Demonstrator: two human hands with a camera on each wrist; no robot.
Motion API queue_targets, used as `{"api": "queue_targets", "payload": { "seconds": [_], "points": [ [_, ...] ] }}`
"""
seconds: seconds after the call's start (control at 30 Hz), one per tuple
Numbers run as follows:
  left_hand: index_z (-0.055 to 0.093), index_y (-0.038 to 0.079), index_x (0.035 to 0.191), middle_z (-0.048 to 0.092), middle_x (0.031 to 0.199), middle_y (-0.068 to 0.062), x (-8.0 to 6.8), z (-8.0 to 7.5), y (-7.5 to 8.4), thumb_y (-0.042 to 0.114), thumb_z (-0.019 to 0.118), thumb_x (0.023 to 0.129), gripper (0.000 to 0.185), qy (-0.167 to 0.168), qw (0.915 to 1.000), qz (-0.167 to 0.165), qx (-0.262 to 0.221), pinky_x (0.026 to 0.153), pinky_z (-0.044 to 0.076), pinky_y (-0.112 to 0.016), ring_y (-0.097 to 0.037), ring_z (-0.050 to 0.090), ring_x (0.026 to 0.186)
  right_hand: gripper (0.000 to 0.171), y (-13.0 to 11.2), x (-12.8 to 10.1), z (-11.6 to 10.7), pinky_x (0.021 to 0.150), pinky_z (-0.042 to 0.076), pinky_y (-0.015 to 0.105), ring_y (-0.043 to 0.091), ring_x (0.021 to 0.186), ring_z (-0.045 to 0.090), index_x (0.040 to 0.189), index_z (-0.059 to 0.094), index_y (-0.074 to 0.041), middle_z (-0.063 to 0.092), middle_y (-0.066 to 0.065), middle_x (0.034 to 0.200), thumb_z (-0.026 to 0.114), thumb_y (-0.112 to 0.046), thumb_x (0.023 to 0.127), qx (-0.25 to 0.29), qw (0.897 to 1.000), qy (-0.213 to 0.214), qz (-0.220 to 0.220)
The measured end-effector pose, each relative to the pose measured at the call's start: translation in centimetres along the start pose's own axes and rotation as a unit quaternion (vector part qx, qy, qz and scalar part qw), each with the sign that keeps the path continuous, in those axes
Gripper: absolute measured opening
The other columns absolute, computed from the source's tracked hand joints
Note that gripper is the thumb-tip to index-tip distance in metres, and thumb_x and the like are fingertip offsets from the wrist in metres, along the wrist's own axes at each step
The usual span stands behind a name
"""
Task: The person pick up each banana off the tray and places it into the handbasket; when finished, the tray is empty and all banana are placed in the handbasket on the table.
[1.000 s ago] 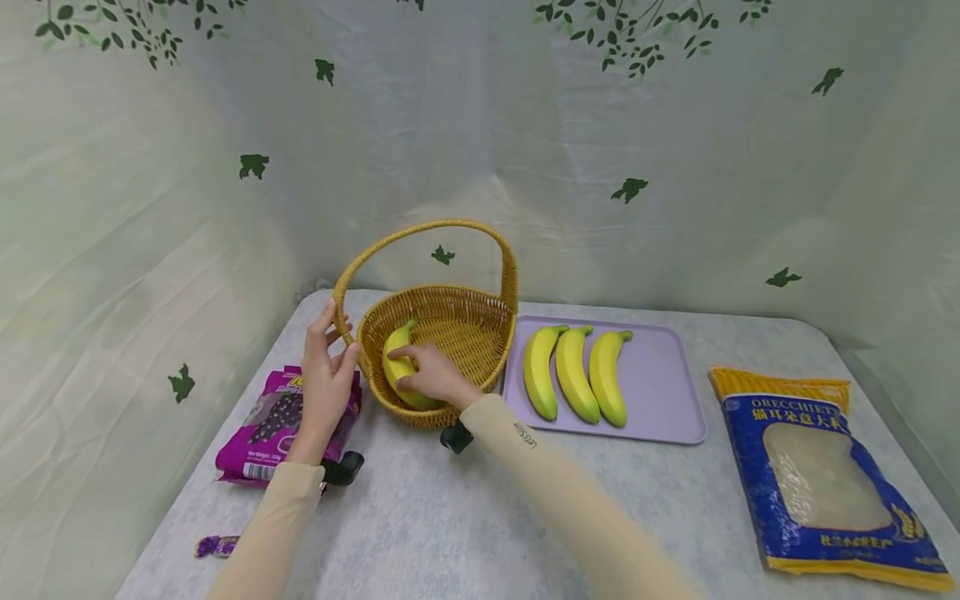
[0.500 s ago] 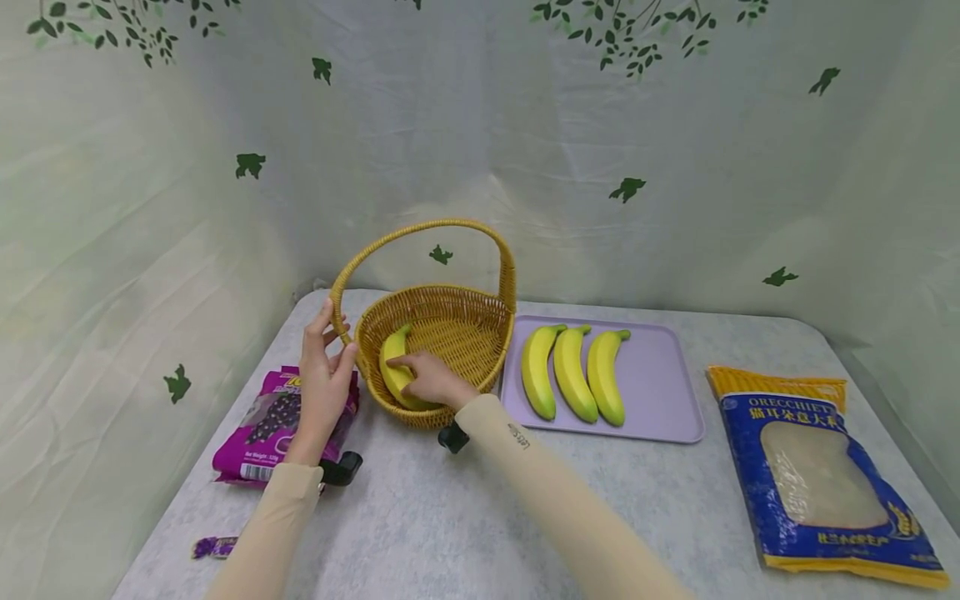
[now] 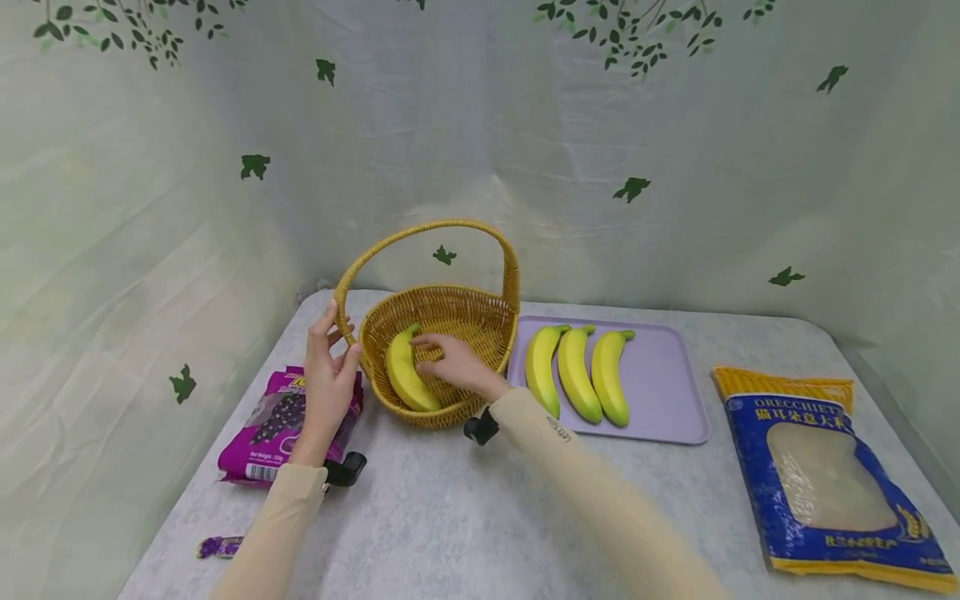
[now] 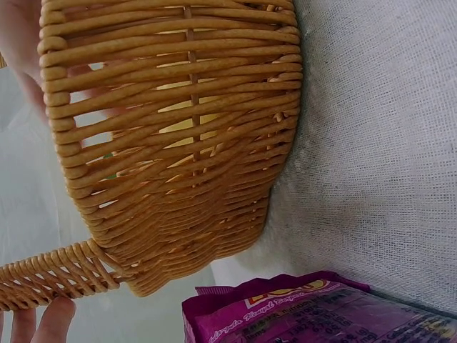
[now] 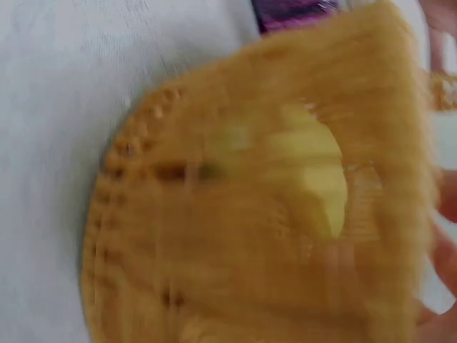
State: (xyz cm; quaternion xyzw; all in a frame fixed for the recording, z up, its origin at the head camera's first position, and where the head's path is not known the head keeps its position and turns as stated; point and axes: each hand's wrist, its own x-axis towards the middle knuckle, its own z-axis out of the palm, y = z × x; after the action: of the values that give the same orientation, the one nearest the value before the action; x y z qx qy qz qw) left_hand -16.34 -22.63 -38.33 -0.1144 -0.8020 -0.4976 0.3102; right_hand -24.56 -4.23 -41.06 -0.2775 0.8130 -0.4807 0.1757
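A wicker basket with a tall hoop handle stands at the table's back left. One yellow banana lies inside it on the left. My left hand grips the handle's base at the basket's left rim; a fingertip shows by the handle in the left wrist view. My right hand hovers over the basket's inside just right of the banana, fingers relaxed and holding nothing. The right wrist view is blurred, showing the basket and the banana.
A lilac tray right of the basket holds three bananas. A purple snack bag lies left of the basket. A blue pasta bag lies at the right. A small purple wrapper sits near the front left edge.
My right hand has let go of the banana and drawn back to the right. The banana now lies flat in the basket. The left hand keeps its grip on the handle.
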Motion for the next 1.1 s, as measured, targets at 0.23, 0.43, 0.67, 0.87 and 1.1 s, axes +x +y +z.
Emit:
{"api": "queue_targets", "payload": {
  "seconds": [0.23,0.43,0.67,0.87,1.1],
  "points": [
    [0.027,0.0,0.145,0.035,0.138,-0.029,0.0,0.3,0.2,-0.013,0.048,0.093,0.058,-0.001,1.0,0.003,0.004,0.086,0.043,-0.01,-0.046,0.045,0.119,0.039,1.7,-2.4,-5.1,0.087,0.05,0.05,0.033,0.108,0.057,0.133,0.055,-0.007,0.058,0.017,0.121,0.058,-0.012,0.094,0.111,0.994,0.011,-0.013],
    [0.027,-0.001,0.144,0.035,0.138,-0.03,0.0,0.4,0.3,-0.013,0.049,0.093,0.057,0.001,1.0,0.007,0.001,0.085,0.043,-0.011,-0.046,0.045,0.118,0.04,3.7,-5.2,-9.5,0.09,0.046,0.056,0.042,0.11,0.054,0.135,0.051,-0.002,0.058,0.017,0.123,0.055,-0.013,0.097,0.142,0.99,0.021,-0.002],
    [0.028,-0.002,0.144,0.036,0.135,-0.031,0.0,0.3,0.1,-0.013,0.049,0.093,0.056,0.004,0.9999,0.013,0.001,0.085,0.043,-0.01,-0.047,0.045,0.117,0.043,6.7,-8.8,-14.0,0.089,0.046,0.056,0.046,0.107,0.052,0.138,0.045,0.002,0.05,0.03,0.128,0.053,-0.011,0.098,0.144,0.987,0.066,0.007],
    [0.028,-0.001,0.144,0.036,0.136,-0.03,0.0,0.1,-0.1,-0.014,0.049,0.093,0.057,0.005,0.9999,0.011,0.004,0.085,0.042,-0.009,-0.048,0.045,0.117,0.046,9.4,-11.8,-17.0,0.092,0.044,0.056,0.046,0.108,0.051,0.14,0.043,0.001,0.045,0.031,0.133,0.055,-0.014,0.097,0.126,0.985,0.108,0.053],
    [0.027,0.0,0.145,0.037,0.133,-0.032,-0.1,0.0,-0.1,-0.014,0.047,0.093,0.057,0.001,0.9999,0.009,0.005,0.085,0.042,-0.009,-0.046,0.044,0.118,0.052,11.0,-15.1,-19.8,0.092,0.047,0.048,0.044,0.109,0.053,0.144,0.038,-0.002,0.046,0.028,0.134,0.052,-0.021,0.098,0.059,0.983,0.138,0.105]
  ]
}}
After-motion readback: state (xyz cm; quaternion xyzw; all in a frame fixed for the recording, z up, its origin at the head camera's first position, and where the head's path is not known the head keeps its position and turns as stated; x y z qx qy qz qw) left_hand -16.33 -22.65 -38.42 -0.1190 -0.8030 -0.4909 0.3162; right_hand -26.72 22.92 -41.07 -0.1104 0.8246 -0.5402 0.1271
